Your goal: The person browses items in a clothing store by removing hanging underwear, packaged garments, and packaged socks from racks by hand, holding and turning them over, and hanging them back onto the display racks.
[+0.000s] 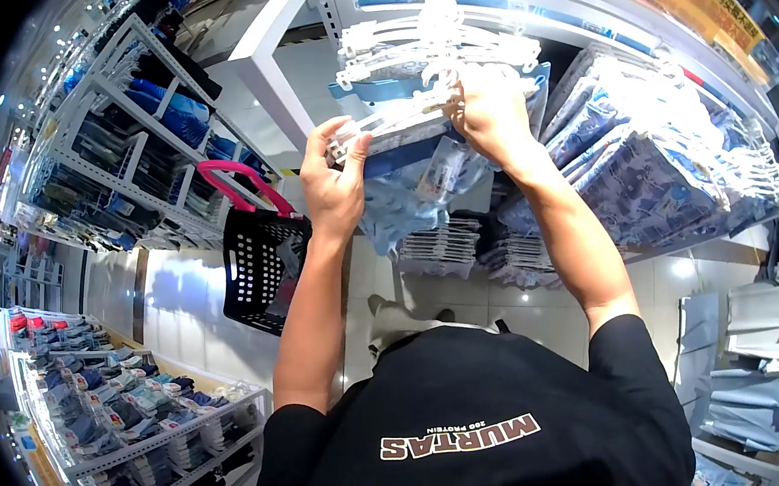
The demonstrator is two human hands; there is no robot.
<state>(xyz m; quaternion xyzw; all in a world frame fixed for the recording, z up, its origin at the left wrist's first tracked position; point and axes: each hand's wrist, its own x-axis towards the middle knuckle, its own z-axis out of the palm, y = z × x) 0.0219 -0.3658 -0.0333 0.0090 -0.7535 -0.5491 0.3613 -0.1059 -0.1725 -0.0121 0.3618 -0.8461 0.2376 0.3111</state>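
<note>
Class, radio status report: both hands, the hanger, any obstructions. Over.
Left grip on end of white hanger; right grip apparently farther along. Blue garments just below. Close behind: more white hangers. Pink-handled black basket beside left forearm.

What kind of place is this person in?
Probably a clothes shop: there are patterned blue garments on white plastic hangers, a black plastic basket with a pink handle, and white shelves holding rows of clothing.

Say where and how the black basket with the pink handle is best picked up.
Probably by the pink handle, at the end farthest from the rim, coming from the person's left. It stands out as an open loop that fingers could pass through, while the black basket otherwise shows broad perforated walls. The left hand is nearer, but it holds a white hanger.
</note>
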